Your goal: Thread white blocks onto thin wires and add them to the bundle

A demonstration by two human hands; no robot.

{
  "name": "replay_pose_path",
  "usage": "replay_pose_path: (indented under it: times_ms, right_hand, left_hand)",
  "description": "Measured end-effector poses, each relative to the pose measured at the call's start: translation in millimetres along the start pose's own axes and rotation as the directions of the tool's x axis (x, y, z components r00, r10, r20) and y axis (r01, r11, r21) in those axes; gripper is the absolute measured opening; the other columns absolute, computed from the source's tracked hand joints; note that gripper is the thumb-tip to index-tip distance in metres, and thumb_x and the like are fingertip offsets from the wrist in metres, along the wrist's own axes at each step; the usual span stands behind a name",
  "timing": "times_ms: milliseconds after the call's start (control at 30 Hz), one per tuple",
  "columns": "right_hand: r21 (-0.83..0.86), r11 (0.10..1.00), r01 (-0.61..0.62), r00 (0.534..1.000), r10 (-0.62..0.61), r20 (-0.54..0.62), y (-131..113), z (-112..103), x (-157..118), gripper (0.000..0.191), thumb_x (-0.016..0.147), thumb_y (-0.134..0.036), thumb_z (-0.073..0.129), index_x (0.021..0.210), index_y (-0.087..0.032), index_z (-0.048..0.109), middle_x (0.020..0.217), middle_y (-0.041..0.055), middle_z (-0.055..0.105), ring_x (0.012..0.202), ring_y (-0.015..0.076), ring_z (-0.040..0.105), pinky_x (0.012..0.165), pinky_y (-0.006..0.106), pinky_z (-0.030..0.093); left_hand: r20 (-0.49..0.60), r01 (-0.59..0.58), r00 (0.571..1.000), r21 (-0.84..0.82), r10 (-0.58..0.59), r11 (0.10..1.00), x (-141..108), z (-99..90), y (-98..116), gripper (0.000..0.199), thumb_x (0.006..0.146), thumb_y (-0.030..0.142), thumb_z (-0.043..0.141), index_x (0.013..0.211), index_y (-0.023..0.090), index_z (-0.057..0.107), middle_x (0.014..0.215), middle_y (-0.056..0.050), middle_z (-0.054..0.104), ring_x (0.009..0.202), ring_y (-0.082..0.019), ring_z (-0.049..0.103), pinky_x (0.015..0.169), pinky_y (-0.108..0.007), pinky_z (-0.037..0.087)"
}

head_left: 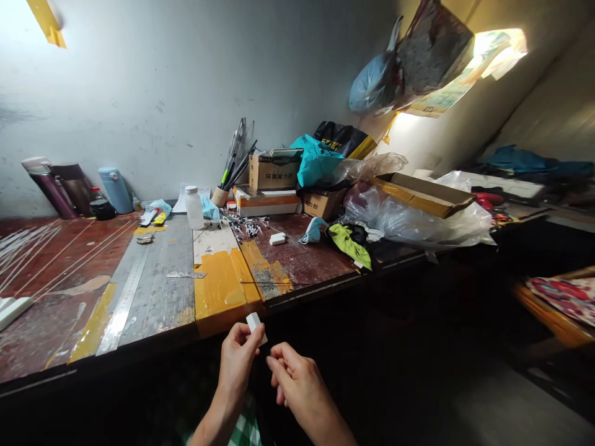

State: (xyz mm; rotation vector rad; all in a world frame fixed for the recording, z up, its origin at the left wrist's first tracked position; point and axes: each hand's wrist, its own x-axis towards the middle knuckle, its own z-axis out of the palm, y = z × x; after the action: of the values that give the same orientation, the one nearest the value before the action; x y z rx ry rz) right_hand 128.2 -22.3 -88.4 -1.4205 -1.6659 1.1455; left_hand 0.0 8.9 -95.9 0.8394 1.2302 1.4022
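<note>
My left hand (pixel 238 353) pinches a small white block (pixel 253 321) between thumb and fingers, just off the front edge of the bench. Close beside it on the right, my right hand (pixel 292 371) has its fingers curled and the thumb pressed to the forefinger. Whatever lies in that pinch, if anything, is too small to make out. Another white block (pixel 277 238) rests on the bench, near a scatter of small dark and white pieces (pixel 248 228). Yellow tape (pixel 223 288) covers the bench surface directly beyond my hands.
A steel ruler (pixel 124 303) and a short metal strip (pixel 186 275) lie on the bench (pixel 162 303). White rods (pixel 28 254) spread at the left. Flasks (pixel 115 191), a white bottle (pixel 194 207), boxes (pixel 274 170) and plastic bags (pixel 418 217) line the back. A stool (pixel 558 310) stands at right.
</note>
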Motion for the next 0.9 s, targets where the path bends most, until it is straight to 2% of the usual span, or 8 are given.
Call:
replay_pose_path:
  times_ms: [133,200,333,433,500,633,767,900]
  right_hand:
    - [0.041,0.999,-0.016,0.997,0.013,0.073,-2,-3,-2,0.026,0.092,-0.035,0.04,0.084,-0.018,0.057,0.052,-0.0057,0.053,0.036,0.0073,0.052,0.034,0.013,0.034]
    - [0.024,0.999,-0.023,0.997,0.022,0.072,-1,-7,-2,0.028,0.092,-0.036,0.039,0.084,-0.017,0.057,0.05,-0.0058,0.053,0.034,0.0073,0.05,0.033,0.014,0.033]
    - [-0.062,0.998,-0.007,1.0,0.006,-0.014,5,-16,-3,0.018,0.088,-0.033,0.046,0.085,-0.018,0.057,0.061,-0.0043,0.056,0.035,0.0056,0.049,0.034,0.014,0.034]
    - [-0.118,0.991,0.056,0.996,-0.064,-0.067,8,-18,-4,0.017,0.087,-0.03,0.049,0.077,-0.018,0.056,0.072,-0.0022,0.056,0.038,0.0045,0.05,0.036,0.014,0.036]
    - [-0.075,0.996,0.056,0.998,-0.058,-0.032,9,-16,-6,0.024,0.089,-0.033,0.045,0.074,-0.018,0.055,0.068,-0.0025,0.054,0.039,0.0057,0.053,0.036,0.014,0.037]
    - [0.079,0.996,-0.045,0.993,0.036,0.113,9,-9,-6,0.034,0.091,-0.043,0.039,0.081,-0.016,0.056,0.054,-0.0043,0.052,0.038,0.0097,0.057,0.032,0.013,0.036]
    - [0.076,0.997,-0.018,0.999,0.014,0.049,12,-3,-6,0.03,0.09,-0.043,0.044,0.092,-0.016,0.058,0.057,-0.0049,0.053,0.038,0.0087,0.056,0.034,0.013,0.037]
    - [0.093,0.995,-0.027,0.999,0.024,0.028,13,-2,-17,0.034,0.091,-0.047,0.042,0.092,-0.017,0.058,0.055,-0.0055,0.05,0.038,0.008,0.053,0.036,0.013,0.037]
  left_hand:
    - [0.001,-0.008,1.0,0.017,0.008,1.0,-2,0.6,-3,0.038,0.064,0.048,0.076,0.063,0.015,0.057,0.06,0.003,0.054,0.054,-0.011,0.047,0.051,-0.02,0.039]
    - [0.012,-0.01,1.0,0.018,0.009,1.0,-2,5.4,-5,0.039,0.064,0.049,0.075,0.062,0.015,0.057,0.059,0.003,0.053,0.053,-0.011,0.047,0.05,-0.021,0.039]
    - [0.029,-0.012,1.0,0.011,0.012,1.0,-1,15.4,-8,0.039,0.065,0.05,0.075,0.062,0.016,0.056,0.058,0.003,0.053,0.051,-0.011,0.047,0.048,-0.021,0.039]
    - [0.038,-0.007,0.999,0.004,0.007,1.0,-3,16.9,-8,0.039,0.065,0.049,0.075,0.061,0.016,0.055,0.057,0.003,0.053,0.052,-0.012,0.048,0.049,-0.021,0.04]
    - [0.046,-0.007,0.999,-0.001,0.007,1.0,-5,15.0,-8,0.04,0.064,0.05,0.075,0.061,0.016,0.056,0.057,0.003,0.053,0.052,-0.012,0.048,0.049,-0.021,0.04]
    - [0.049,-0.014,0.999,-0.009,0.015,1.0,-7,10.2,-6,0.041,0.062,0.052,0.076,0.059,0.016,0.057,0.056,0.003,0.052,0.049,-0.011,0.047,0.048,-0.021,0.039]
    - [0.05,-0.011,0.999,-0.018,0.012,1.0,-8,8.3,-3,0.04,0.061,0.051,0.076,0.058,0.015,0.059,0.054,0.004,0.051,0.048,-0.01,0.045,0.049,-0.021,0.037]
    - [0.075,-0.027,0.997,-0.042,0.03,0.999,-13,6.1,6,0.038,0.064,0.05,0.075,0.061,0.015,0.061,0.056,0.003,0.054,0.054,-0.012,0.047,0.053,-0.022,0.039]
